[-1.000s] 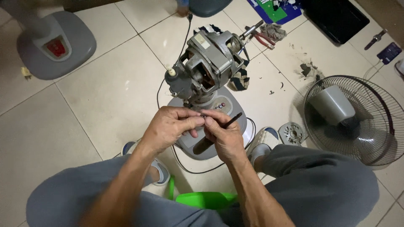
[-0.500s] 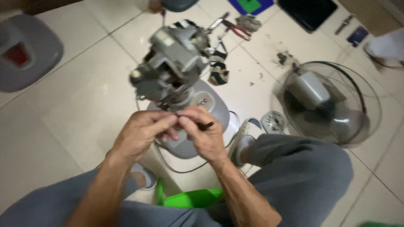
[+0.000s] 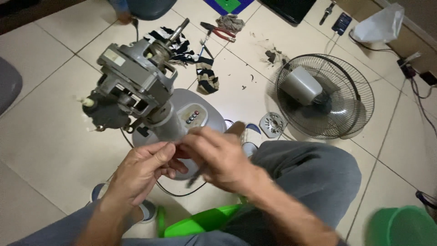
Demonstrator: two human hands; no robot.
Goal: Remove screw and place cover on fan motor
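From my head camera, my left hand (image 3: 144, 171) is raised in front of my lap, palm turned toward me, its fingers (image 3: 165, 154) curled together, pinching something too small to make out. My right hand (image 3: 223, 157) meets it from the right, blurred, its fingers bent and closed around a thin dark tool (image 3: 195, 178) that points down and left. Both hands sit just below the grey neck of the stripped fan motor (image 3: 132, 84), which tilts up from the round grey fan base (image 3: 200, 116) on the tiled floor. A pale rectangular label (image 3: 114, 58) sits on the motor's upper left face. Toward the floor's far right corner lies a crumpled white plastic bag (image 3: 378, 25); beside it a small dark blue flat pack (image 3: 342, 23).
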